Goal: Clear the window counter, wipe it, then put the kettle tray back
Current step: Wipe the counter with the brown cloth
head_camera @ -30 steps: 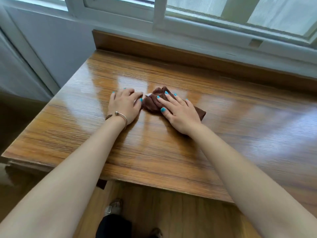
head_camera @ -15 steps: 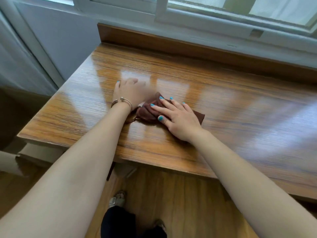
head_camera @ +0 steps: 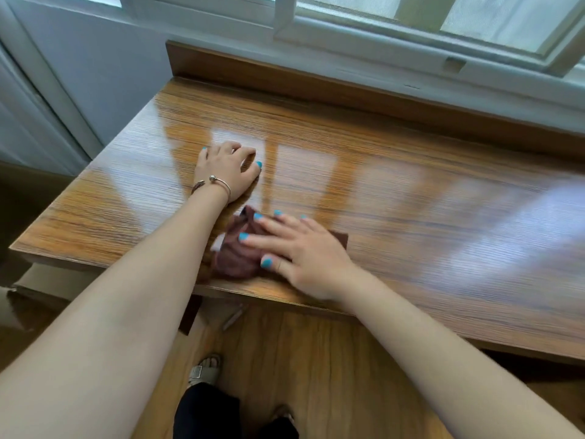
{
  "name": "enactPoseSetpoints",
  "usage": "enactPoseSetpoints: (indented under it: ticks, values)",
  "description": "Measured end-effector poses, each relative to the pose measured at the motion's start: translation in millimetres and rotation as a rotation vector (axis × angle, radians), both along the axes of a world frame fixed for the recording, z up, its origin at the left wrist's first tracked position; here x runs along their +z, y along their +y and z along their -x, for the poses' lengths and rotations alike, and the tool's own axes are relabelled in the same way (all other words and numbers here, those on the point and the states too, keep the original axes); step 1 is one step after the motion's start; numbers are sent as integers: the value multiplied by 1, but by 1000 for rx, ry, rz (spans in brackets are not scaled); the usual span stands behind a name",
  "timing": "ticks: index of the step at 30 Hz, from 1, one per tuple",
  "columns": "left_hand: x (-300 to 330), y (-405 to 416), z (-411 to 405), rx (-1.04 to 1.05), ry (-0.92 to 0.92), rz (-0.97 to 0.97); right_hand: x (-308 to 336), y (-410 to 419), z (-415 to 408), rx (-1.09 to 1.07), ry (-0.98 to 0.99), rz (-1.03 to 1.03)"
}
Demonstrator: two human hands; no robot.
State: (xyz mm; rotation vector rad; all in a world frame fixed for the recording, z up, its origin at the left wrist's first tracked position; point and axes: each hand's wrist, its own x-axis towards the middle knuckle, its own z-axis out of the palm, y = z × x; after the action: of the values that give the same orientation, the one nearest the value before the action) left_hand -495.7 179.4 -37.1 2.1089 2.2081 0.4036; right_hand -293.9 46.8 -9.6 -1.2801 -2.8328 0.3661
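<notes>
The glossy wooden window counter [head_camera: 395, 198] fills the middle of the head view. A crumpled brown cloth [head_camera: 235, 253] lies near the counter's front edge. My right hand [head_camera: 297, 248] presses flat on the cloth with straight, spread fingers. My left hand [head_camera: 226, 169], with a bracelet at the wrist, rests on the bare wood farther back, to the left of the cloth, its fingers loosely curled and holding nothing. No kettle or tray is in view.
A raised wooden back ledge [head_camera: 316, 80] runs under the white window frame [head_camera: 348, 23]. A white wall panel [head_camera: 79, 74] stands to the left. Below the front edge are the wood floor [head_camera: 300, 359] and my sandalled foot [head_camera: 204, 370].
My right hand has dragged the cloth toward the counter's front edge. My left hand has come off the cloth and stayed farther back on the bare wood.
</notes>
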Motion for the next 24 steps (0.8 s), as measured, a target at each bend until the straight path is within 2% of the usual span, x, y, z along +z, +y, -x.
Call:
enactPoseSetpoints:
  ticks: [3,6,11,14,16,21,24]
  values:
    - [0,-1,-1,-11,1,0,-1,48,-7,-141,-46,-3]
    - [0,-1,-2,-11,-1,-10,-4,44,-13,-161,-56,-18]
    - [1,-2,2,-12,-2,-7,-4,-43,-47,29,-30,-44]
    - [1,-2,-1,-22,13,-7,-3,-46,-78,143,-46,10]
    - [0,-2,-4,-23,17,-13,-2,-24,-85,145,-38,33]
    - [1,-3,1,-17,22,5,-3,93,-93,-190,-48,4]
    - [4,-6,-3,-16,82,2,-7,124,-88,-322,-76,-19]
